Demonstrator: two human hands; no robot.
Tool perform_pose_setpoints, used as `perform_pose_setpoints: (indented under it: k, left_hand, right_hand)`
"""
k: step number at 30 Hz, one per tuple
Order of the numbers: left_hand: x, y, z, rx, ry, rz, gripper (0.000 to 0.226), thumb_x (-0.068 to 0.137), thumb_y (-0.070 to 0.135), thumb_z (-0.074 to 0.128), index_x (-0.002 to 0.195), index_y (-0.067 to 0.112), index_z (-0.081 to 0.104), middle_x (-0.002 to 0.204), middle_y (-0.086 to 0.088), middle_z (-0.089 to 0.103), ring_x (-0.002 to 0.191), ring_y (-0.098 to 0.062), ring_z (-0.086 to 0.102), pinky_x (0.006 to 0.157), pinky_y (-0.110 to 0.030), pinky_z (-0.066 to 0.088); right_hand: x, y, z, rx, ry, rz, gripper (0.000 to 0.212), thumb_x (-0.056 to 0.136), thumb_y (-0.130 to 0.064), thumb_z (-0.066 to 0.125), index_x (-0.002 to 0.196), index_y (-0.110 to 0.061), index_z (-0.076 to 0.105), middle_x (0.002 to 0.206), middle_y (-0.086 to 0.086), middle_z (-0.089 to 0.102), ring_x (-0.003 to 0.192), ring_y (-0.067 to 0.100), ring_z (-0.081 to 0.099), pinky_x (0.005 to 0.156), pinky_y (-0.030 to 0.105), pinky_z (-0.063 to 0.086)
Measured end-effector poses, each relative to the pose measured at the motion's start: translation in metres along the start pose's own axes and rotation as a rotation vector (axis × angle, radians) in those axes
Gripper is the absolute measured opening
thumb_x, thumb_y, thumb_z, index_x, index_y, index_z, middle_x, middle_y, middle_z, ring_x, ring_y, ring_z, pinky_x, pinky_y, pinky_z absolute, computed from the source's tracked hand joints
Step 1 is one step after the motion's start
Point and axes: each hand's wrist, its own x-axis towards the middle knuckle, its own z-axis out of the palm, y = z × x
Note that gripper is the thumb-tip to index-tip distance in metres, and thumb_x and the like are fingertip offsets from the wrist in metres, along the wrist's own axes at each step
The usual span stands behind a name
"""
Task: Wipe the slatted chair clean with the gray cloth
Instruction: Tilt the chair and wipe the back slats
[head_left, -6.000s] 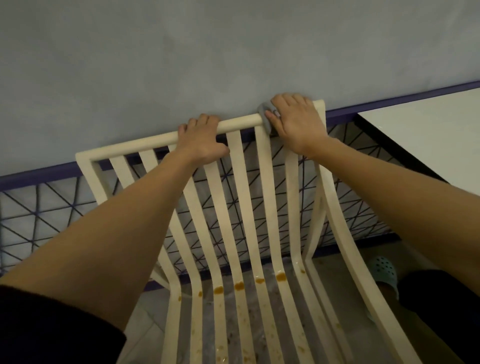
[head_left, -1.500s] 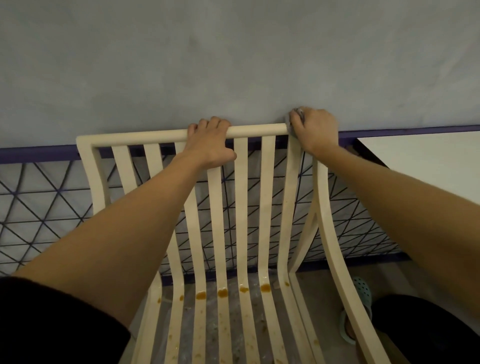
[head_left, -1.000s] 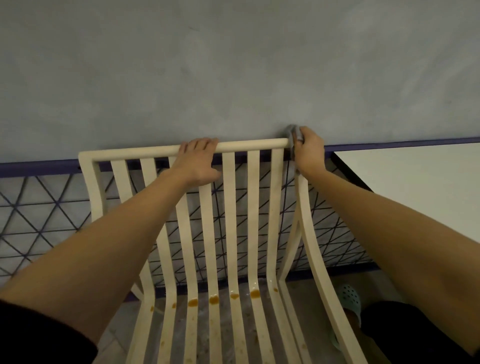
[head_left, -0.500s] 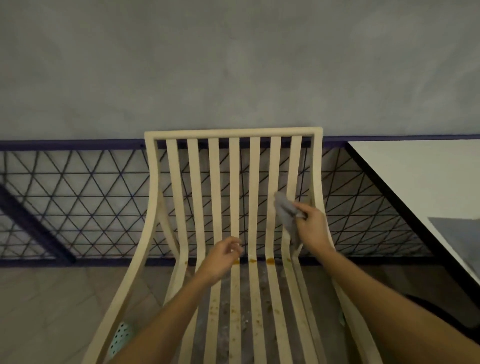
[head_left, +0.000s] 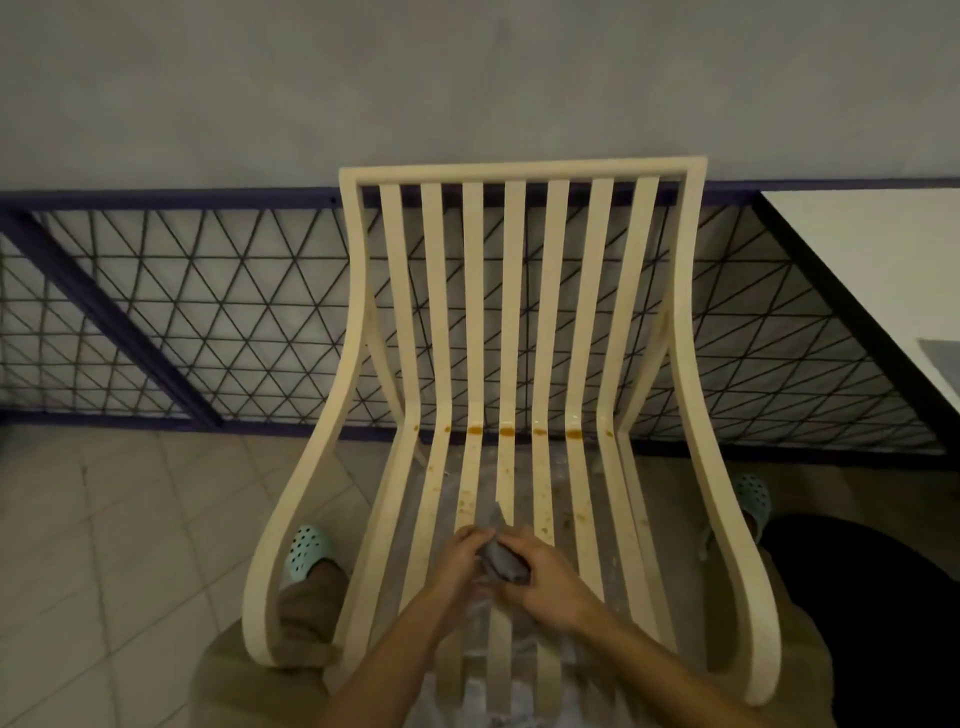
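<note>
While both our left hand and right hand pinch the gray cloth bunched between them, the orange stains lie ahead. They run crosswise over the slatted chair at its seat bend.

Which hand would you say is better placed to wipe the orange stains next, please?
Probably the right hand: it grips most of the gray cloth, while the left hand only pinches its edge. The orange stains lie just ahead.
</note>
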Motion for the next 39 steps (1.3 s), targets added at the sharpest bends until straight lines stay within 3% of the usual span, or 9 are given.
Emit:
perform_pose_setpoints:
  k: [3, 7, 13, 15, 17, 21, 25, 31, 39]
  left_hand:
    - [0.0, -0.014, -0.017, 0.076, 0.07, 0.038, 0.017, 0.093, 0.001, 0.055, 0.108, 0.007, 0.063, 0.102, -0.014, 0.067, 0.09, -0.028, 0.066, 0.07, -0.037, 0.056]
    - [-0.006, -0.006, -0.06, 0.214, 0.267, 0.21, 0.027, 0.09, -0.008, 0.047, 0.096, 0.01, 0.066, 0.095, -0.012, 0.069, 0.098, -0.035, 0.065, 0.081, -0.041, 0.056]
    - [-0.025, 0.016, -0.105, 0.482, 0.57, 0.532, 0.032, 0.095, 0.0, 0.047, 0.117, 0.018, 0.062, 0.105, 0.009, 0.06, 0.099, -0.007, 0.055, 0.087, -0.019, 0.041]
    - [-0.019, 0.001, -0.114, 0.564, 0.538, 0.514, 0.026, 0.096, 0.006, 0.048, 0.113, 0.023, 0.061, 0.103, 0.011, 0.061, 0.096, -0.005, 0.058, 0.082, -0.015, 0.043]
    - [-0.007, -0.026, -0.126, 0.657, 0.472, 0.431, 0.024, 0.097, 0.013, 0.049, 0.106, 0.033, 0.056, 0.106, 0.006, 0.061, 0.097, -0.011, 0.061, 0.083, -0.026, 0.052]
    - [0.011, -0.078, -0.134, 1.006, 0.378, 0.366, 0.04, 0.099, 0.021, 0.043, 0.139, 0.017, 0.048, 0.146, -0.009, 0.038, 0.132, -0.026, 0.041, 0.11, -0.037, 0.036]
    - [0.013, -0.081, -0.129, 1.054, 0.409, 0.38, 0.063, 0.094, 0.047, 0.024, 0.148, 0.016, 0.036, 0.153, -0.007, 0.031, 0.136, -0.024, 0.037, 0.11, -0.03, 0.032]
    - [0.033, -0.063, -0.136, 1.073, 0.372, 0.38, 0.051, 0.102, 0.022, 0.039, 0.152, 0.018, 0.029, 0.154, -0.006, 0.031, 0.134, -0.024, 0.039, 0.11, -0.038, 0.037]
    - [0.031, -0.067, -0.143, 1.217, 0.365, 0.206, 0.065, 0.102, 0.024, 0.038, 0.155, 0.016, 0.001, 0.148, -0.018, 0.033, 0.113, -0.029, 0.055, 0.094, -0.037, 0.049]
  right_hand:
    - [-0.009, 0.008, 0.013, 0.02, -0.085, 0.009, 0.056, 0.089, -0.027, 0.066, 0.141, -0.032, 0.044, 0.142, -0.022, 0.034, 0.13, -0.003, 0.036, 0.102, 0.004, 0.03]
    - [-0.009, 0.024, 0.014, -0.002, 0.003, 0.099, 0.053, 0.093, -0.028, 0.062, 0.143, -0.027, 0.044, 0.153, -0.01, 0.031, 0.142, 0.008, 0.026, 0.113, 0.02, 0.022]
    - [0.008, 0.054, 0.018, -0.372, -0.016, 0.139, 0.055, 0.097, -0.028, 0.051, 0.149, -0.022, 0.033, 0.16, 0.002, 0.017, 0.147, 0.018, 0.017, 0.11, 0.017, 0.008]
    - [0.006, 0.065, 0.026, -0.484, -0.024, 0.147, 0.058, 0.1, -0.034, 0.046, 0.152, -0.021, 0.025, 0.162, 0.003, 0.011, 0.149, 0.018, 0.01, 0.115, 0.022, 0.006]
    - [0.0, 0.077, 0.035, -0.589, -0.039, 0.136, 0.062, 0.101, -0.039, 0.04, 0.154, -0.02, 0.015, 0.163, 0.003, 0.005, 0.149, 0.017, -0.002, 0.12, 0.031, 0.003]
    - [-0.003, 0.082, 0.044, -0.588, -0.046, 0.152, 0.064, 0.101, -0.041, 0.037, 0.155, -0.02, 0.009, 0.162, 0.0, 0.007, 0.149, 0.017, -0.011, 0.122, 0.039, 0.002]
    - [0.005, 0.065, 0.05, -0.656, -0.04, 0.186, 0.066, 0.098, -0.036, 0.042, 0.154, -0.02, 0.011, 0.162, 0.006, 0.001, 0.149, 0.025, -0.009, 0.122, 0.044, 0.003]
    - [0.016, 0.058, 0.065, -0.713, -0.097, 0.059, 0.067, 0.098, -0.035, 0.042, 0.154, -0.016, 0.011, 0.162, 0.009, -0.009, 0.149, 0.028, -0.011, 0.12, 0.043, -0.002]
    - [0.011, 0.066, 0.065, -0.809, -0.164, 0.064, 0.077, 0.093, -0.051, 0.041, 0.155, -0.019, 0.006, 0.159, 0.004, -0.024, 0.146, 0.023, -0.022, 0.118, 0.04, -0.003]
